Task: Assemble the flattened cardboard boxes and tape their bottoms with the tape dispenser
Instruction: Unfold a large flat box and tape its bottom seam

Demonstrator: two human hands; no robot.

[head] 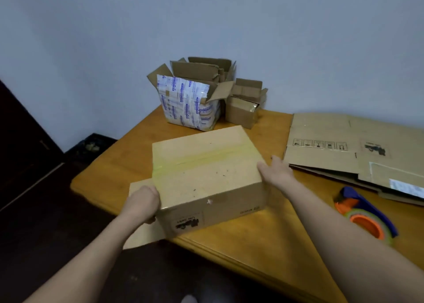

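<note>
An assembled cardboard box (206,172) stands upside down on the wooden table (263,231), its bottom facing up with a yellowish tape strip along the seam. My left hand (143,203) grips its near left corner, fingers curled round the edge. My right hand (276,171) lies flat against the box's right side, fingers straight. A flap sticks out under the box at the left. The tape dispenser (364,218), blue and orange with a tape roll, lies on the table to the right. Flattened cardboard boxes (339,142) lie stacked at the right.
Two open boxes stand at the table's far edge by the wall: one wrapped in printed tape (188,103), a smaller plain one (243,110) beside it. The table's left edge drops to a dark floor (57,211).
</note>
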